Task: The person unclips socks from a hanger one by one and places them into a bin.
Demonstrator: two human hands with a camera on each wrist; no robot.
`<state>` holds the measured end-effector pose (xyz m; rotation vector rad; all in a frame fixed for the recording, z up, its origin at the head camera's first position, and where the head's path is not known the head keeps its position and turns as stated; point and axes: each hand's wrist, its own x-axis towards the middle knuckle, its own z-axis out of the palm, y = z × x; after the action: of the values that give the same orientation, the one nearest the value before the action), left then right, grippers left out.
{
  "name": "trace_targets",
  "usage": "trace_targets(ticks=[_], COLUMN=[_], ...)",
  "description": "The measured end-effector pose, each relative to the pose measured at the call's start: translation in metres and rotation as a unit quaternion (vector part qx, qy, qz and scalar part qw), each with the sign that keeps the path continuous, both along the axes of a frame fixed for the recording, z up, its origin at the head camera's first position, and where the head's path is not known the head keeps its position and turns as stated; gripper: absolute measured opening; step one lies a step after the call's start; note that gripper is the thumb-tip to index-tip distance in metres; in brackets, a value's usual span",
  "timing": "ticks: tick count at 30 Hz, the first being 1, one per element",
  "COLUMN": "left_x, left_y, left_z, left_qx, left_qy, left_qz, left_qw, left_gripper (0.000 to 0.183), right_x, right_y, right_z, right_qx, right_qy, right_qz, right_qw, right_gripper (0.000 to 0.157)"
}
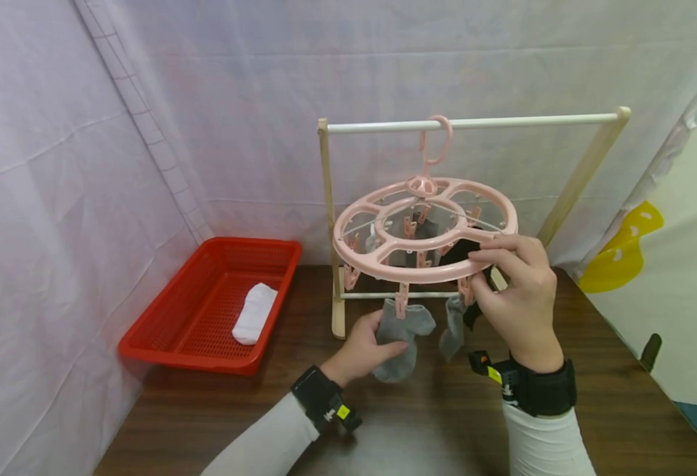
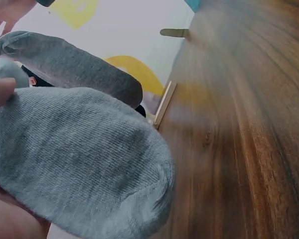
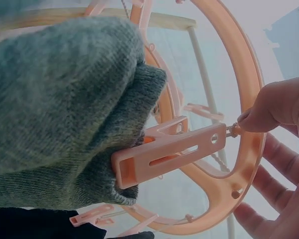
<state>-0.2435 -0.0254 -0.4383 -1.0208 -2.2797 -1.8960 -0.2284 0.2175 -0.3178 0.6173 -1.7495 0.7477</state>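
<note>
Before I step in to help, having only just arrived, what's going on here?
A person's left hand holds a grey sock clipped to a pink hanger; their right hand grips the hanger's rim. Another grey sock hangs nearby. The hanger hooks over a white bar. A white cloth lies in the red basket.

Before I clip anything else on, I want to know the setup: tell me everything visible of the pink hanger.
The pink hanger looks plastic: a rounded outer rim joined to an inner ring, with clips dangling underneath. Its hook hangs over the white bar. A front clip holds one gray sock; another gray sock hangs from a clip nearer the right hand, which pinches the rim. Whether the frame hangs level is hard to tell.
</note>
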Motion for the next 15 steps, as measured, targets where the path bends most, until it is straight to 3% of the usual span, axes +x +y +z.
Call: trace_targets(ticks=[12,15], left_x=[-0.002,-0.010], left_y=[0.001,0.002], left_z=[-0.002,-0.014], left_qx=[-0.011,-0.017], left_qy=[-0.021,-0.029], left_qz=[0.005,0.007], left_qw=[0.9997,0.9994], left_gripper=[0.026,0.026], right_x=[0.006,0.011], right_y=[0.000,-0.001], right_z=[0.002,0.005], right_qx=[0.042,0.060], right_qy=[-0.027,-0.043], right_qz=[-0.007,-0.012], right_qw=[0.999,0.997], right_gripper=[0.021,0.025])
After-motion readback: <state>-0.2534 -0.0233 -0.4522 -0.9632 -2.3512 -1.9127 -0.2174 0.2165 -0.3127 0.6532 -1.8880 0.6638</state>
